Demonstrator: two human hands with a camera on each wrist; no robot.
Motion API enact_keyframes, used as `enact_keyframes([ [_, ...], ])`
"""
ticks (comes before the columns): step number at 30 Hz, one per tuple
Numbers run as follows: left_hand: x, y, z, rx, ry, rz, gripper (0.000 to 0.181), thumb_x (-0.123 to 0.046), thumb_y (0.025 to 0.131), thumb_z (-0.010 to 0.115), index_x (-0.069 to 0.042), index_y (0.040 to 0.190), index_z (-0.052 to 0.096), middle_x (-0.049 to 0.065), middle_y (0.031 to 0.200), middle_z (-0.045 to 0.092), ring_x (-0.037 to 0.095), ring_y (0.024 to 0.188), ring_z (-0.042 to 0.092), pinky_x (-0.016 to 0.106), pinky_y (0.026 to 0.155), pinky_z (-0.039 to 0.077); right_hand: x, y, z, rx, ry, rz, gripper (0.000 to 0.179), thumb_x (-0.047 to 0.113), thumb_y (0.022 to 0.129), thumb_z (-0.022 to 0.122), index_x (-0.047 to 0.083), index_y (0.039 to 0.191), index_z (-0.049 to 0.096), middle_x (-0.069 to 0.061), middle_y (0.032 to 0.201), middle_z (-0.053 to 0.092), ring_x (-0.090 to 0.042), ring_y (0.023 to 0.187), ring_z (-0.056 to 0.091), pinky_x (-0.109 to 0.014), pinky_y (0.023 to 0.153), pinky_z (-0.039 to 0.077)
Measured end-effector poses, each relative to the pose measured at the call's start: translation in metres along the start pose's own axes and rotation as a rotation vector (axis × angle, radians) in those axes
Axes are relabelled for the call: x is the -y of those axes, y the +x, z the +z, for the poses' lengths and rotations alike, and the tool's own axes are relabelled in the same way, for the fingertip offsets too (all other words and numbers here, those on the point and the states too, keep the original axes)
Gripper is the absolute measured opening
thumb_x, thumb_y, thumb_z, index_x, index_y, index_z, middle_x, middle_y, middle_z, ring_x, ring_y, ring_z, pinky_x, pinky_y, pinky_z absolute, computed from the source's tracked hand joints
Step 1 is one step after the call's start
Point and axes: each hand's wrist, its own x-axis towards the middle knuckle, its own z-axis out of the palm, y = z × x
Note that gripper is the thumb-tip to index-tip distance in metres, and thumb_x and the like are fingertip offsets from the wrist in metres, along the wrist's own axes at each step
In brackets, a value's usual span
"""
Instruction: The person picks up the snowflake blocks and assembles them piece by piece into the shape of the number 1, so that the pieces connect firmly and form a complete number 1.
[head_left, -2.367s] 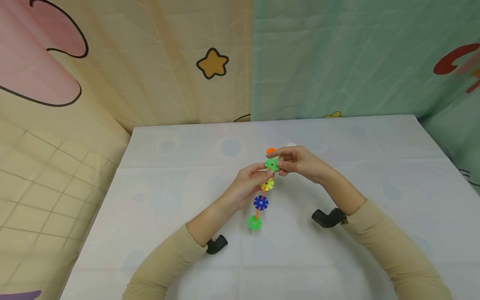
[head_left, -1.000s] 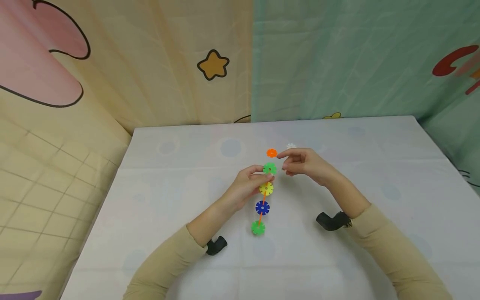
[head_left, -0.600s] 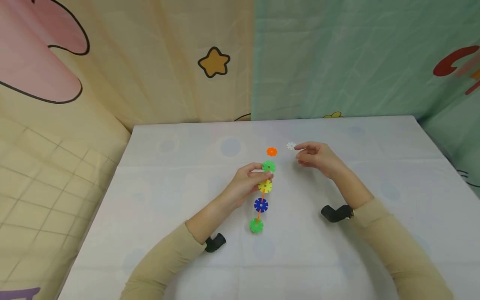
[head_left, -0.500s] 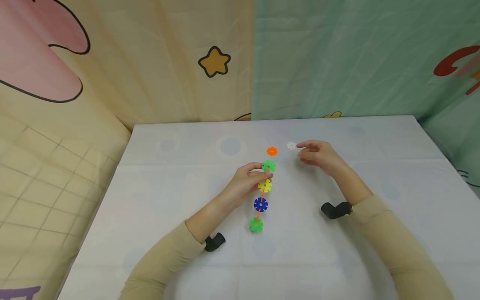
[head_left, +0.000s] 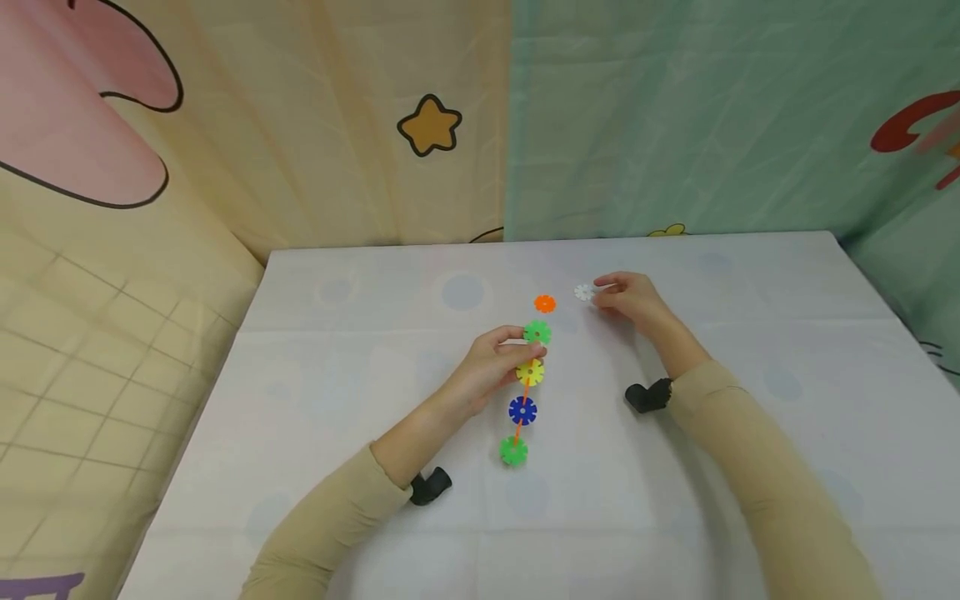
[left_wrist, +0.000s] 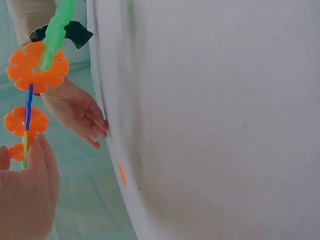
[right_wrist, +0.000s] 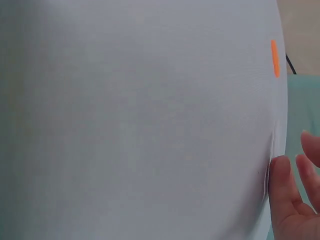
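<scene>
My left hand (head_left: 483, 373) pinches a chain of notched plastic snowflake discs near its far end, between thumb and fingers. In the head view the chain shows a green disc (head_left: 537, 332) beyond the thumb, then a yellow disc (head_left: 530, 372), a blue disc (head_left: 522, 410) and a green disc (head_left: 513, 451). Orange discs (left_wrist: 37, 67) set crosswise link them in the left wrist view. My right hand (head_left: 633, 298) is low at the back of the table, fingers apart, fingertips right at the edge of a loose white snowflake disc (head_left: 583, 292).
A loose orange disc (head_left: 545, 304) lies flat on the white-covered table (head_left: 360, 300), left of the white one. Black curved pieces (head_left: 648, 396) stick out from both sleeves over the table. Patterned curtains (head_left: 360, 167) stand behind the table's back edge.
My right hand has let go of the chain's far green disc and moved right and back to the white disc. The left hand keeps its pinch on the chain, nearly still.
</scene>
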Motion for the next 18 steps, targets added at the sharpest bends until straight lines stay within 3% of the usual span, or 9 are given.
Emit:
enact_keyframes([
  [4, 0.000, 0.001, 0.000, -0.001, 0.001, -0.004, 0.038, -0.012, 0.091, 0.061, 0.001, 0.125, 0.049, 0.021, 0.115, 0.062, 0.018, 0.094, 0.064, 0.027, 0.084, 0.050, 0.003, 0.010, 0.006, -0.057, -0.080, 0.011, 0.045, 0.010, 0.085, 0.067, -0.003, 0.126, 0.052, -0.011, 0.100, 0.055, -0.005, 0.065, 0.053, -0.017, 0.063, 0.047],
  [11, -0.001, 0.001, 0.000, -0.001, -0.001, 0.001, 0.038, -0.012, 0.091, 0.061, 0.000, 0.125, 0.049, 0.018, 0.112, 0.064, 0.018, 0.093, 0.064, 0.028, 0.085, 0.050, 0.004, 0.020, 0.014, -0.147, -0.287, -0.031, 0.040, 0.018, 0.081, 0.073, -0.003, 0.112, 0.059, -0.011, 0.084, 0.054, -0.014, 0.063, 0.050, -0.022, 0.058, 0.043],
  [18, -0.001, 0.002, 0.000, -0.008, -0.001, -0.010, 0.039, -0.012, 0.091, 0.061, -0.001, 0.126, 0.049, 0.019, 0.113, 0.064, 0.021, 0.096, 0.063, 0.029, 0.086, 0.050, 0.007, 0.023, 0.017, -0.128, -0.365, 0.008, 0.039, 0.020, 0.081, 0.073, -0.003, 0.108, 0.057, -0.014, 0.089, 0.052, -0.017, 0.065, 0.048, -0.024, 0.057, 0.042],
])
